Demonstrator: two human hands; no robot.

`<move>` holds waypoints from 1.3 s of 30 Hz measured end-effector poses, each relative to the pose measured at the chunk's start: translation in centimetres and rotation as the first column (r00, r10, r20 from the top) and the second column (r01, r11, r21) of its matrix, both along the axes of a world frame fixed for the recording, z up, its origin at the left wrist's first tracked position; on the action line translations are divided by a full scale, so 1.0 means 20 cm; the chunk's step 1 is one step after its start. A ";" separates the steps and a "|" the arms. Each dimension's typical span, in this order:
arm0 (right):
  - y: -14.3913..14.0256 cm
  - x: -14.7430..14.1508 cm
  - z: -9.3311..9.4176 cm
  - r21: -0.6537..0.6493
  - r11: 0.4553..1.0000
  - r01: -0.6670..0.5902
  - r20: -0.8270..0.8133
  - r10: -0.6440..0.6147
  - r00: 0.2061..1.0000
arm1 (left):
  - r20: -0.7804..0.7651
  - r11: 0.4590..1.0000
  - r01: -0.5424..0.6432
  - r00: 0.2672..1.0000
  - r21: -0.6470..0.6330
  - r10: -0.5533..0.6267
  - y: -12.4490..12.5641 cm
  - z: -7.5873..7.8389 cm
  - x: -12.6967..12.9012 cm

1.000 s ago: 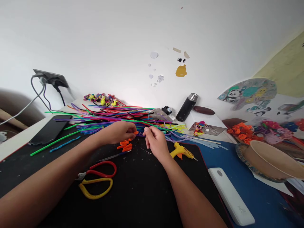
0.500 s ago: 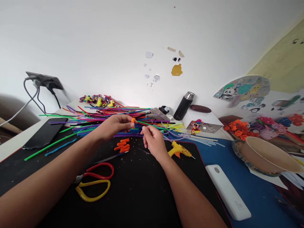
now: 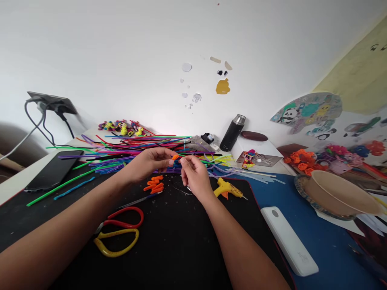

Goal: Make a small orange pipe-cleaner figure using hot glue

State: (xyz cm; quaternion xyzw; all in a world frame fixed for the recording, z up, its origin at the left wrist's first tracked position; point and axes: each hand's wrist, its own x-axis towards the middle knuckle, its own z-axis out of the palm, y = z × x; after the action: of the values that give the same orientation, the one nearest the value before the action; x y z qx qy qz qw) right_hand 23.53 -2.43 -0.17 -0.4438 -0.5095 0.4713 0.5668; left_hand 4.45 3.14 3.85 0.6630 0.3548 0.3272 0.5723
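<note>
- Background: a white wall (image 3: pixel 121 60) with small stickers on it rises behind the worktop (image 3: pixel 181 241), which is covered by a black mat on the left and a blue mat on the right.
- A large heap of long multicoloured chenille stems (image 3: pixel 136 151) lies along the far edge of the black mat, just beyond both hands.
- A beige paper bowl (image 3: pixel 341 197) stands on a patterned plate at the right, well apart from the hands.
- A white oblong power bank (image 3: pixel 288 241) lies on the blue mat, right of the right forearm.
- A black smartphone (image 3: pixel 54 169) lies flat at the far left.
- Scissors with one red and one yellow loop handle (image 3: pixel 119 233) lie on the black mat, near the left forearm.
- A dark cylindrical flask with a metal cap (image 3: pixel 232 133) stands tilted near the wall.
- A yellow glue gun with an orange trigger (image 3: pixel 227 188) lies just beside the right hand.
- Left hand (image 3: pixel 148 163): raised above the mat, thumb and fingertips pinched on a small orange chenille piece (image 3: pixel 175 157).
- Right hand (image 3: pixel 195 175): fingertips drawn together, meeting the left hand's fingertips at the orange piece; whether they grip it cannot be told.
- A small cluster of short orange chenille pieces (image 3: pixel 154 184) lies on the black mat, below the left hand.
</note>
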 end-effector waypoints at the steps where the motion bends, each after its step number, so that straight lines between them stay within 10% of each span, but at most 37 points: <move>1: 0.00 0.00 0.00 0.003 1.000 -0.004 -0.006 0.004 1.000 | -0.023 1.000 0.007 1.000 0.022 -0.006 -0.01 0.00 0.01; 39: -0.01 -0.04 -0.01 -0.107 0.992 -0.065 -0.219 0.040 0.975 | 0.096 0.999 0.036 0.995 -0.030 -0.033 -0.06 0.01 0.04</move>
State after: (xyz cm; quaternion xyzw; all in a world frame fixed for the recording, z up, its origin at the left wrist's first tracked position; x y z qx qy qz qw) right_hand 22.76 -2.56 -0.27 -0.4076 -0.4286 0.5598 0.5803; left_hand 5.35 2.04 4.13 0.6437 0.3206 0.3427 0.6045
